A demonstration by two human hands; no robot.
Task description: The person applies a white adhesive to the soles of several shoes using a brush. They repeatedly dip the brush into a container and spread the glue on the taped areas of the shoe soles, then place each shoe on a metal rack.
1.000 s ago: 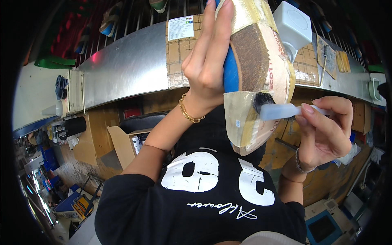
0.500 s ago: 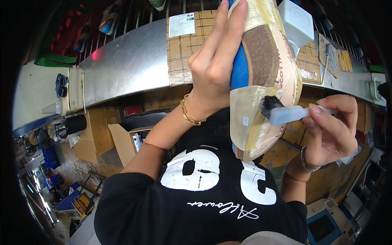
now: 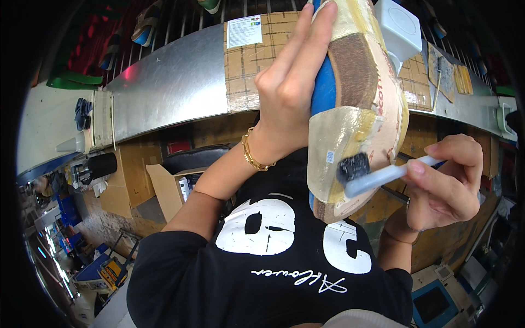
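Observation:
A lasted shoe upper (image 3: 333, 131) in cream and brown, with a blue last showing along one side, stands up at the middle of the view. My left hand (image 3: 290, 87) is closed round its blue side, two fingers stretched along it; the thumb is hidden. My right hand (image 3: 448, 180) pinches the handle of a brush (image 3: 377, 179) with a pale translucent body and black bristles. Those bristles rest on the glossy yellowish edge of the upper, near its lower end and beside a small white sticker (image 3: 330, 157).
Behind the shoe runs a metal counter (image 3: 169, 82) partly covered by a cardboard sheet (image 3: 240, 71). A white plastic container (image 3: 398, 33) is just behind the shoe. Farther right lies a thin stick (image 3: 438, 87). More shoes (image 3: 146, 27) sit on bars beyond. An open cardboard box (image 3: 167, 188) is left below.
The brush has slid down the upper's edge toward its lower end, its handle tilting more. My right hand has shifted slightly; the left keeps its hold and the shoe has barely turned.

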